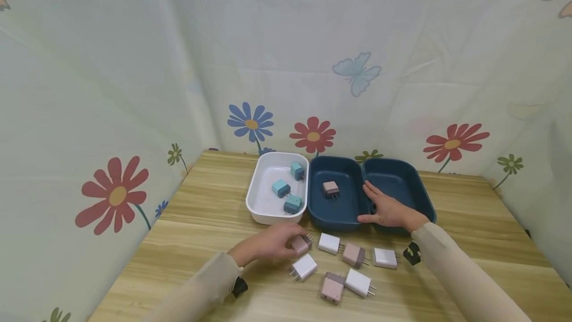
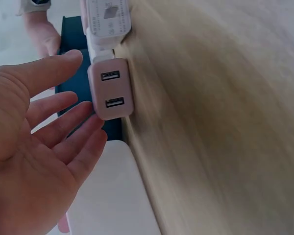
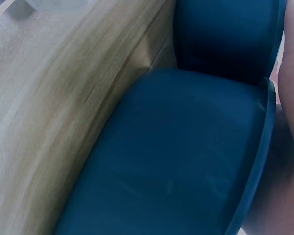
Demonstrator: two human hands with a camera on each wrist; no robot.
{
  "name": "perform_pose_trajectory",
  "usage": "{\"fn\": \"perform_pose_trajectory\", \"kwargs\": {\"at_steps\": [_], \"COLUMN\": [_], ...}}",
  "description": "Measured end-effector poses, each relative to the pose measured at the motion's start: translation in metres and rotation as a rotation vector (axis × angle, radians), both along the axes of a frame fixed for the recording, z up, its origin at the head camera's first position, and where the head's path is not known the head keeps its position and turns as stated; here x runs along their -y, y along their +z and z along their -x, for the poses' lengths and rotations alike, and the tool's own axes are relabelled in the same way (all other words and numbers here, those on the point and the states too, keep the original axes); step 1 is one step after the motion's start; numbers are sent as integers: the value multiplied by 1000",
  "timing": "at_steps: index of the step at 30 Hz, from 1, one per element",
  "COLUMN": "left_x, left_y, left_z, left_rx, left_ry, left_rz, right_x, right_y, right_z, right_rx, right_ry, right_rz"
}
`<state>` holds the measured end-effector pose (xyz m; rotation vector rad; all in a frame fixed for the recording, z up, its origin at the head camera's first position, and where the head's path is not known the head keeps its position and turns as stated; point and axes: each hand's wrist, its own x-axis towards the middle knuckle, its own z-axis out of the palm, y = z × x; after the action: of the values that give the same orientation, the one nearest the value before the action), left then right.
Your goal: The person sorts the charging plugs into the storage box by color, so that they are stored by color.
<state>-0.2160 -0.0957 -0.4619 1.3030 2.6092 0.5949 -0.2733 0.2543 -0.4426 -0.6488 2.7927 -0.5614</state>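
My left hand [image 1: 279, 242] reaches over the pink charger plug [image 1: 301, 244] in front of the white bin. In the left wrist view, its thumb and fingers are spread beside that charger [image 2: 111, 89], whose two USB ports face the camera, with the fingertips right at its edge. My right hand [image 1: 386, 208] rests, fingers extended, where the rims of the middle dark blue bin [image 1: 336, 220] and the right dark blue bin [image 1: 422, 183] meet. In the right wrist view only part of this hand shows, beside a blue rim [image 3: 264, 152]. One pink charger [image 1: 330, 189] lies inside the middle bin.
The white bin [image 1: 255, 207] at the left holds three teal chargers [image 1: 281, 188]. Before the bins lie several white chargers [image 1: 329, 243] and two more pink ones, including one near the front [image 1: 332, 288]. A flowered cloth [image 1: 286, 39] hangs behind the wooden table [image 1: 187, 212].
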Motion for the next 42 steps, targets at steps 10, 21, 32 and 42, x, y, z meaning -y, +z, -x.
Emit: {"fn": "perform_pose_trajectory", "kwargs": {"at_steps": [10,21,32,42], "left_x": [-6,-4,-1,6], "left_y": [-7,-7,-9,5], "left_z": [4,10,9,4], "left_rx": [45,34,35,54], "left_ry": [2,-10,26,63], "left_rz": [17,36,54,24], "right_x": [0,1,0,0], "right_y": [1,0,-2,-4], "right_z": [-1,0,0,1], "right_rx": [10,11,5,9], "right_ry": [-16,-17,-15,-12], "right_rz": [9,10,15,17]}}
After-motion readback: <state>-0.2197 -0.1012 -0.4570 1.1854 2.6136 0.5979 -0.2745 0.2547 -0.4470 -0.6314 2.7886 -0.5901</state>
